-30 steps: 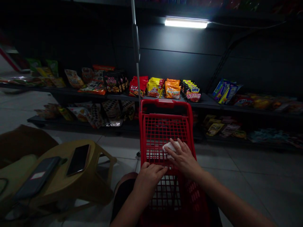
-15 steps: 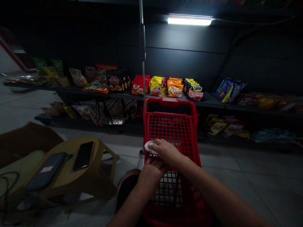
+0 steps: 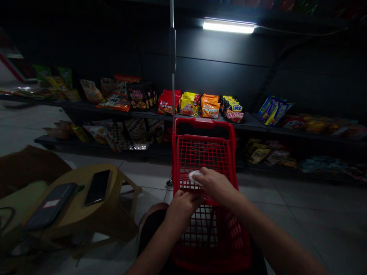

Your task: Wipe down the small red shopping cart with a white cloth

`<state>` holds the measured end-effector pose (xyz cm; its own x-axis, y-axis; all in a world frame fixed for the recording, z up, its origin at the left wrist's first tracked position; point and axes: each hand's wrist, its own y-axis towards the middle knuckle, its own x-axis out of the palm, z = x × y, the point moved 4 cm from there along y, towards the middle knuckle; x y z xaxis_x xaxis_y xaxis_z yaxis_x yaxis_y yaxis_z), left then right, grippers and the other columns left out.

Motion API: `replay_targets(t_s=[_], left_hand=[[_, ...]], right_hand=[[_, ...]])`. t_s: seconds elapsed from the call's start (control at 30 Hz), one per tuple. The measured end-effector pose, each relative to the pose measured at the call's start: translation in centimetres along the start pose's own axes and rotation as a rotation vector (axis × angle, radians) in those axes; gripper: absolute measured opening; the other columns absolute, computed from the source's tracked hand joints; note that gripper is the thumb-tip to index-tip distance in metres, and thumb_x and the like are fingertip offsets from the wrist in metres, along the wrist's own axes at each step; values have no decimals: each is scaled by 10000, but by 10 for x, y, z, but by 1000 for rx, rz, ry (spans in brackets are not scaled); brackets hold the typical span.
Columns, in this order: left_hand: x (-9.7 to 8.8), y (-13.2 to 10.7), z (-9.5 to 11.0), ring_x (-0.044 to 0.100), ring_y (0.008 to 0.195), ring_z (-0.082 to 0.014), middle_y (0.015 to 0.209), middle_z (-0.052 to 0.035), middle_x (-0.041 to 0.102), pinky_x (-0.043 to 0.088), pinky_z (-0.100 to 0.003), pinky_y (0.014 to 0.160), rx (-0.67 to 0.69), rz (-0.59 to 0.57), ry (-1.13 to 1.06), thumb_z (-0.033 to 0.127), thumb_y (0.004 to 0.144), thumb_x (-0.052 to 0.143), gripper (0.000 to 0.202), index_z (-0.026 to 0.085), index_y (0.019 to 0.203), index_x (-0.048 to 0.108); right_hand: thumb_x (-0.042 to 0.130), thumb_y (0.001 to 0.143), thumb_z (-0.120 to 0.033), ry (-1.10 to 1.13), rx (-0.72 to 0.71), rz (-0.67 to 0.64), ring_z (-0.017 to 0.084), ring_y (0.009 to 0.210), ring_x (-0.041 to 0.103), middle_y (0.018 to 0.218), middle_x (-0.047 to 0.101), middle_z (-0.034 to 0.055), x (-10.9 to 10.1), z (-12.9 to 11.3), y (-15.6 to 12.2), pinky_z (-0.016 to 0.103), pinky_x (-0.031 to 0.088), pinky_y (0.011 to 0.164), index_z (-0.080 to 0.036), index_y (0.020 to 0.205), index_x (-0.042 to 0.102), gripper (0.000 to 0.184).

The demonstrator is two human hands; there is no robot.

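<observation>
A red plastic mesh shopping basket [image 3: 204, 152] stands upright in front of me, its near end resting against my lap. My right hand [image 3: 215, 186] presses a crumpled white cloth [image 3: 194, 177] against the inside of the red mesh, with most of the cloth under my fingers. My left hand [image 3: 183, 207] lies just below it, with its fingers curled over the basket's red crossbar. The two hands nearly touch. The basket's lower mesh shows between my forearms.
A thin metal pole [image 3: 172, 49] rises behind the basket. Dark shelves [image 3: 150, 115] hold snack packets [image 3: 189, 105] under a lit tube lamp [image 3: 228, 26]. On the left, a tan plastic stool [image 3: 123, 179] carries a black smartphone [image 3: 97, 187] and a dark pouch [image 3: 50, 206].
The cloth and my right hand have shifted left along the mesh since the oldest frame, then slightly back right. My left hand has moved slightly down the crossbar, and the view has shifted a little.
</observation>
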<state>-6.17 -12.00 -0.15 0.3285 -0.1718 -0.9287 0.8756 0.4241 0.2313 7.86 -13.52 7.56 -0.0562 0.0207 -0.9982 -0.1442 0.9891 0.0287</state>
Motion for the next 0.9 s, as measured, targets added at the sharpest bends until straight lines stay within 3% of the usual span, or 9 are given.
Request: replay_targets(t_s=[0.07,0.13,0.37,0.43,0.5,0.63,0.73,0.8,0.9], left_hand=[[-2,1,1,591,1123,-194,1226,28,686,356,-382,933,19,10,4,243,941,594,378,394,1288,594],[-3,1,1,587,1128,-190,1228,35,682,358,-375,931,24,4,15,237,939,597,388,402,1290,588],[-3,-3,1,618,1046,-190,1204,-21,690,367,-381,862,23,-23,51,195,942,582,380,307,1305,578],[-2,-4,1,617,1044,-191,1206,-27,688,366,-384,868,29,-17,47,188,944,577,383,304,1309,574],[-2,-3,2,615,1042,-189,1211,-24,687,365,-387,881,31,-11,47,193,950,570,382,305,1315,569],[-4,0,4,595,1091,-190,1241,16,675,369,-375,886,34,1,50,231,958,565,367,356,1304,580],[-5,2,6,593,1102,-193,1186,35,694,378,-363,853,37,-45,65,216,955,566,376,387,1289,592],[-5,2,7,613,1053,-189,1147,23,707,379,-364,827,25,-67,77,207,959,554,368,367,1288,595],[-6,0,8,621,1042,-185,1190,0,699,369,-378,855,23,-47,68,190,968,531,361,319,1302,583]], right_hand=[[515,967,-300,29,-125,-2,184,910,565,1109,571,56,7,-30,21,256,421,691,-314,1191,629,251],[532,956,-299,52,-143,-56,179,880,557,1092,559,56,16,-35,25,253,416,671,-301,1128,663,217],[577,892,-153,126,141,-137,151,873,611,1035,585,51,18,69,-61,231,424,739,-308,1138,691,312],[576,886,-148,102,225,-138,152,864,622,1037,595,53,16,81,-76,233,426,737,-294,1117,697,299],[562,903,-172,77,237,-103,150,844,618,1044,595,53,14,70,-72,239,427,727,-293,1149,677,297],[540,945,-252,128,42,17,169,917,583,1155,564,50,14,4,-29,253,430,740,-358,1316,557,386],[546,952,-299,163,-66,-19,195,972,552,1132,566,40,20,-27,-8,256,417,731,-362,1180,648,257],[552,952,-310,182,-60,-48,193,962,550,1104,569,40,24,-22,-13,250,405,719,-347,1098,691,205],[539,954,-276,207,13,-81,165,904,569,1101,576,41,27,14,-45,240,401,720,-352,1118,700,242]])
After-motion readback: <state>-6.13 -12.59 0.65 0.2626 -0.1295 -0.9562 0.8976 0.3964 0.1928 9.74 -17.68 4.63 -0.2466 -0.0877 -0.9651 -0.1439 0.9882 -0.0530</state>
